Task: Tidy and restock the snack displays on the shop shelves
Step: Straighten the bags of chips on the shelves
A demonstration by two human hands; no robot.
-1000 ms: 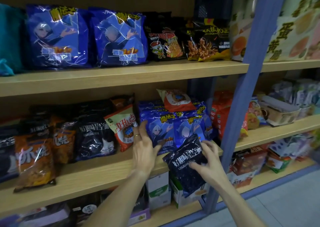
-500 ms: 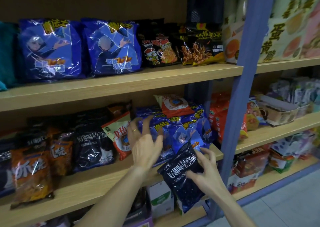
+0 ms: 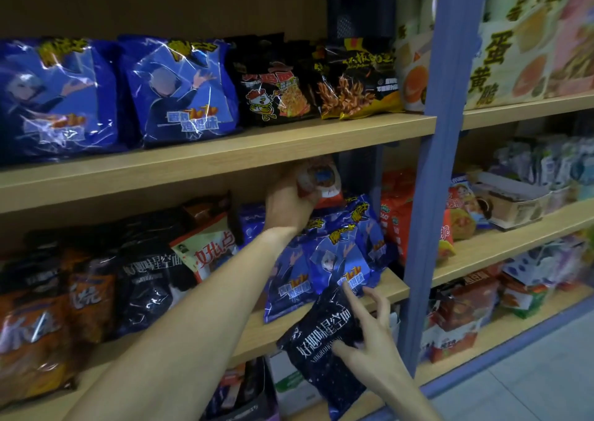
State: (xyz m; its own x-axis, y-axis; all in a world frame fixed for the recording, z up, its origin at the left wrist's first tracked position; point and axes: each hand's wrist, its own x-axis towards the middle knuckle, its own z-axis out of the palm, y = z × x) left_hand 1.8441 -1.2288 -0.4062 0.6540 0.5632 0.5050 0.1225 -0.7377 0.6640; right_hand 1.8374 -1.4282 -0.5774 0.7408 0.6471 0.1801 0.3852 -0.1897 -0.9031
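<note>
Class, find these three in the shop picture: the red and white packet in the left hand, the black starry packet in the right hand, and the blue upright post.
red and white packet [image 3: 324, 181], head view, its front face.
black starry packet [image 3: 321, 343], head view, printed front.
blue upright post [image 3: 440, 176], head view, mid-length.

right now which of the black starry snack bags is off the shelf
The black starry bag held by the right hand below the shelf edge; the matching bag stands on the middle shelf beside orange packs.
</note>
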